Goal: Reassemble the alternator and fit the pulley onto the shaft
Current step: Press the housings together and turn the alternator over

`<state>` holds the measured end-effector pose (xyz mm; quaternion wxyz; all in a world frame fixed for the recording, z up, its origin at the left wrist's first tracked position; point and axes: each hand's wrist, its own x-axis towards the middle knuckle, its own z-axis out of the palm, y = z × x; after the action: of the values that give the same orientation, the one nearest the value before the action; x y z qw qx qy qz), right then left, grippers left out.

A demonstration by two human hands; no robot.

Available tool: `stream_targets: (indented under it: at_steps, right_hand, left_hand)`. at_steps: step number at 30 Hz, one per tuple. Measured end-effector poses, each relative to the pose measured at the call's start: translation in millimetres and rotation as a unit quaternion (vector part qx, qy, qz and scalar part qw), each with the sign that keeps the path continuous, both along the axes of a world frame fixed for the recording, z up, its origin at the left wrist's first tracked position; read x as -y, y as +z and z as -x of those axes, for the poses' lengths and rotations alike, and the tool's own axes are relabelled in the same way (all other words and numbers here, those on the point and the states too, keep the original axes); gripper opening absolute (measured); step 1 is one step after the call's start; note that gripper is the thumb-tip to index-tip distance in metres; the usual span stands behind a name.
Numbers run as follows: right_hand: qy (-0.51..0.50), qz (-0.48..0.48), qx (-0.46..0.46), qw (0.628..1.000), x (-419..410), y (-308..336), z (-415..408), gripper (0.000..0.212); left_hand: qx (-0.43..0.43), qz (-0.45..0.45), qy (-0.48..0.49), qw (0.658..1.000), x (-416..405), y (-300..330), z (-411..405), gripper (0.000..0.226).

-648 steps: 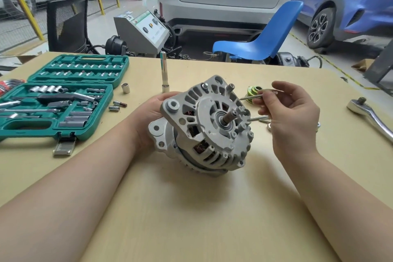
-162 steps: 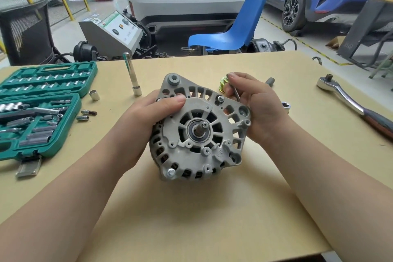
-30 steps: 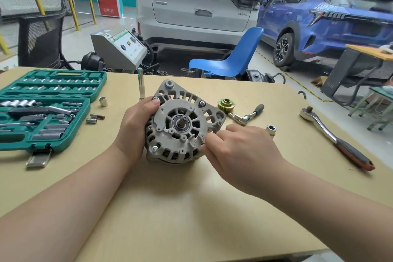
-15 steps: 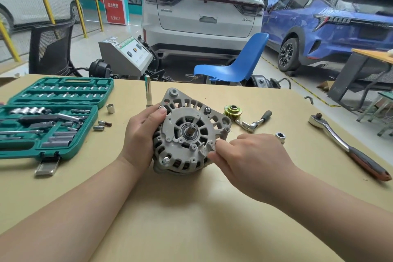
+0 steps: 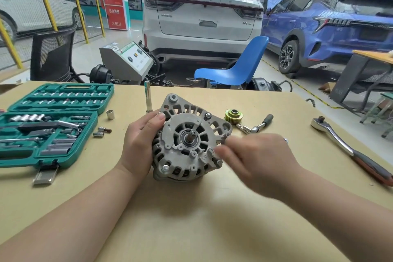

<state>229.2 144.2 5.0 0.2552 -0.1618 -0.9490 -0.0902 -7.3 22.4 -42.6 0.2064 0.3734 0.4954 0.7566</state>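
- Left hand (image 5: pixel 141 142) grips the ribbed grey cast alternator (image 5: pixel 189 140), thumb on its rim.
- Right hand (image 5: pixel 257 161), motion-blurred at its right edge; grip unclear.
- Grooved brass-coloured pulley (image 5: pixel 234 116) lies behind.

**Right hand off the bolt**

I see my right hand (image 5: pixel 258 160) blurred now, its fingers just beside the alternator's (image 5: pixel 188 140) lower right edge; half a second ago they pinched there. The long bolt it held earlier is gone from its grip. The housing under my left hand (image 5: pixel 141 143) has turned.
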Motion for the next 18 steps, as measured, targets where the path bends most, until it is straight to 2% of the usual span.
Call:
stream_targets:
  at_steps: [2, 3, 5, 6, 9, 12, 15, 18]
  right_hand:
    - [-0.075, 0.058, -0.049, 0.994, -29.2, 4.1, 6.3, 0.045]
    - [-0.126, 0.092, -0.044, 0.987, -49.5, 6.1, 10.5, 0.037]
    - [-0.224, 0.148, 0.035, 0.963, -91.3, 9.2, 16.6, 0.02]
    - [-0.253, 0.169, 0.091, 0.948, -109.1, 9.4, 18.9, 0.023]
    - [-0.275, 0.204, 0.199, 0.918, -143.7, 3.8, 23.0, 0.041]
    - [-0.264, 0.21, 0.264, 0.904, -158.5, -5.4, 26.6, 0.044]
    - [-0.256, 0.222, 0.253, 0.906, -168.1, -12.0, 27.4, 0.039]
    - [-0.252, 0.19, 0.244, 0.917, -173.6, -18.9, 27.1, 0.034]
  left_hand:
    - [0.001, 0.0, -0.002, 1.0, -0.4, -0.1, 0.3, 0.046]
    - [0.004, 0.0, -0.004, 1.0, -0.7, -0.3, 0.1, 0.043]
    - [0.011, -0.001, -0.003, 1.0, -1.1, -0.1, -0.5, 0.038]
    - [0.013, 0.001, -0.002, 1.0, -1.0, 0.3, -0.9, 0.036]
    - [0.02, 0.005, -0.008, 1.0, -0.6, 1.2, -2.1, 0.035]
    - [0.019, 0.001, -0.015, 1.0, -0.5, 2.0, -1.8, 0.035]
    - [0.018, 0.004, -0.014, 1.0, -0.6, 1.9, -1.3, 0.037]
    - [0.015, 0.006, -0.014, 1.0, -0.4, 2.2, -1.3, 0.035]
